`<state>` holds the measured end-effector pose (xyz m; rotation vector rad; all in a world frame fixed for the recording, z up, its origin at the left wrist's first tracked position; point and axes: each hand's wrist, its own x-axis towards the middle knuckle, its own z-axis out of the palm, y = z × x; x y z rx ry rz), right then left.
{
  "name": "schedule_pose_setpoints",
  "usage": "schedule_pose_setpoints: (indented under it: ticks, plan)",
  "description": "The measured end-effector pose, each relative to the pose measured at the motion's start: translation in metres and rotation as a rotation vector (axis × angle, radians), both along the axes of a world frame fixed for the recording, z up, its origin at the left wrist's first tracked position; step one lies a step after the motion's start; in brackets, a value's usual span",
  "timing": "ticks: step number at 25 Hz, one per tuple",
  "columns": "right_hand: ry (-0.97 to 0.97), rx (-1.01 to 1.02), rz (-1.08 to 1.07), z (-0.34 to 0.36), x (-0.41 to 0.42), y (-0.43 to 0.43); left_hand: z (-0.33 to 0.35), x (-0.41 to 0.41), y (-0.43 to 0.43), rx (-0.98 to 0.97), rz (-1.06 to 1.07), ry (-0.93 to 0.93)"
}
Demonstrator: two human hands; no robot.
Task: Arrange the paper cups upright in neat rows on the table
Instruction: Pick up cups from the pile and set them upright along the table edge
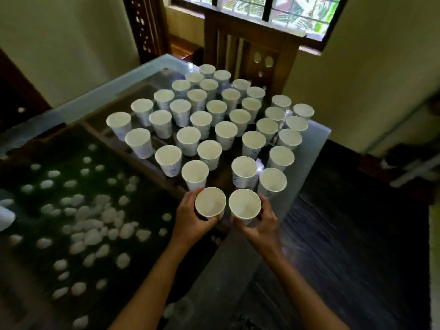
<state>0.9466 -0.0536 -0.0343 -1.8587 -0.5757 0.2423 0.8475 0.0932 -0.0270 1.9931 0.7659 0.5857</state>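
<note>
Now, a cup in each hand

Both arms reach forward. The left hand (pixel 190 217) curls its fingers round a smooth white paper cup (pixel 210 202). The right hand (pixel 262 220) wraps its fingers round a second cup (pixel 244 203). Both cups stand upright, nearest in the rows of cups (pixel 226 132) on the shiny glass worktop (pixel 95 103).

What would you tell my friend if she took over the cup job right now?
Left hand: holds the near left cup by its side, upright.
Right hand: holds the near right cup, upright.
Both cups are at the near end of the rows of cups. I cannot tell whether they touch the table.
Done: many cups stand upright in slanting rows on the table.
Left: set these two down in line with the rows, let go, then straighten any row that looks crooked.
</note>
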Motion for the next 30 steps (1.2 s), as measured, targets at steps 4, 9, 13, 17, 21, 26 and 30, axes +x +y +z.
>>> schedule_pose_setpoints:
  ticks: [4,9,13,17,21,26,30]
  plan:
    - [0.005,-0.017,-0.078,-0.008,0.013,-0.02,-0.003,0.028,-0.01,0.039,-0.076,0.021]
    - [0.029,-0.028,-0.137,-0.018,0.019,-0.03,-0.007,0.045,-0.017,0.051,-0.121,0.05]
    - [0.062,-0.048,-0.128,-0.023,0.02,-0.034,-0.008,0.052,-0.021,0.044,-0.132,0.054]
    - [0.077,-0.1,-0.091,-0.024,0.02,-0.039,-0.012,0.045,-0.023,0.029,-0.112,0.078]
    - [-0.004,-0.157,-0.078,-0.017,0.011,-0.051,-0.009,0.017,-0.024,0.012,-0.077,0.086]
    - [-0.097,-0.223,-0.145,0.0,-0.026,-0.06,0.0,-0.049,-0.027,0.007,-0.019,0.102]
    - [-0.133,-0.188,-0.126,0.016,-0.093,-0.062,0.019,-0.13,-0.035,0.071,0.017,0.088]
